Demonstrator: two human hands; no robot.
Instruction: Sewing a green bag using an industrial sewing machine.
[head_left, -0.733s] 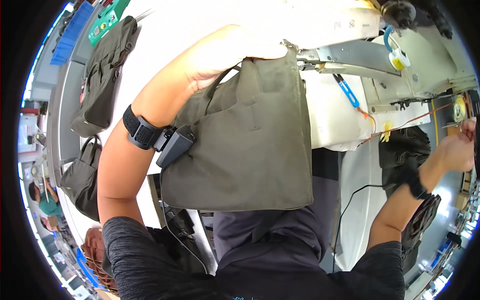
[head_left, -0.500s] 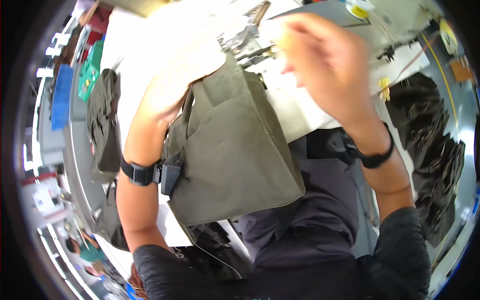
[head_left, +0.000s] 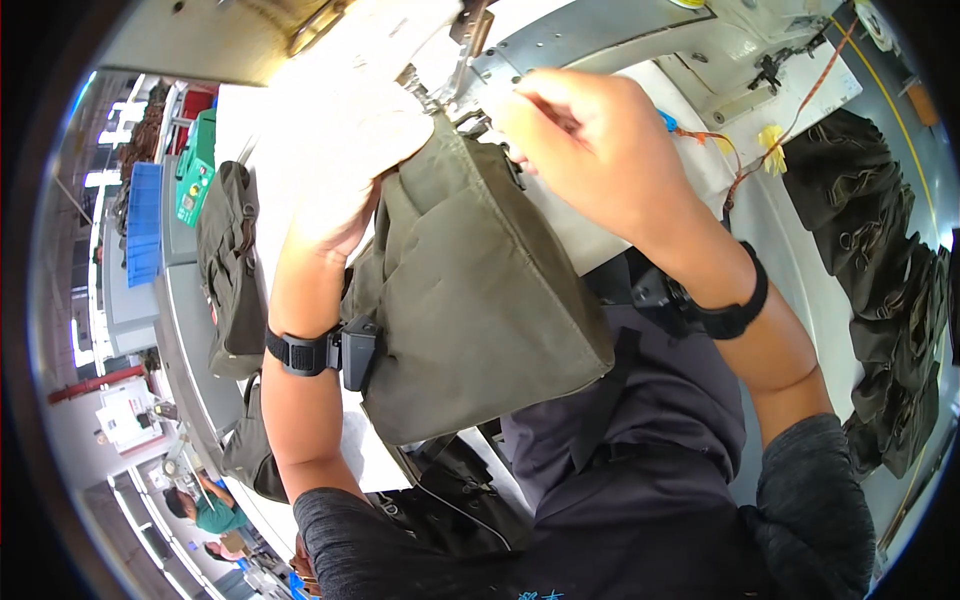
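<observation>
A dark olive fabric bag [head_left: 490, 310] hangs over the front of a sewing machine's bed, its top end close to the metal needle and presser parts [head_left: 465, 75]. My left hand [head_left: 365, 150] rests against the bag's upper left side, thumb along the fabric. Strong glare hides its other fingers. To the right of the presser parts, my right hand [head_left: 590, 145] is closed with thumb and fingers pinched together. Whatever sits between those fingertips is too small to make out. Black straps with small dark devices circle both wrists.
More olive bags [head_left: 232, 265] lie along the left side of the table. A dark heap of similar bags [head_left: 865, 260] is at the right. Farther off stand a blue bin [head_left: 143, 222] and a green box [head_left: 198, 165]. Another person [head_left: 205, 508] works at the lower left.
My right hand has come down and left, nearer the presser parts, with its fingers pinched. The view has shifted slightly. My left hand stays at the bag's upper edge.
</observation>
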